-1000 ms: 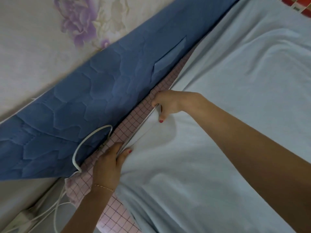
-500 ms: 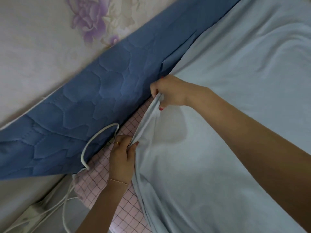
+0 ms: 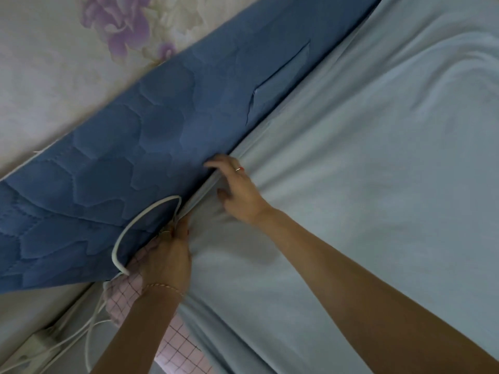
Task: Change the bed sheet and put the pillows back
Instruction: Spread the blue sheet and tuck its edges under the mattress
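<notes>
A light blue bed sheet (image 3: 364, 184) covers the bed and fills the right side of the view. Its edge runs along a dark blue quilted headboard pad (image 3: 135, 171). My left hand (image 3: 167, 255) pinches the sheet's edge next to the pad, above the pink checked mattress cover (image 3: 127, 292). My right hand (image 3: 237, 190) lies with spread fingers on the sheet's edge, fingertips pushed into the gap between sheet and pad. No pillow is in view.
A white cable (image 3: 140, 222) loops over the blue pad beside my left hand and runs down to a white power strip (image 3: 35, 346) at the lower left. Floral wallpaper (image 3: 67, 63) covers the wall behind the pad.
The sheet's edge has been drawn up over the pink checked cover to the blue pad. My right hand let go of its grip and now presses with straightened fingers; my left hand still holds the edge.
</notes>
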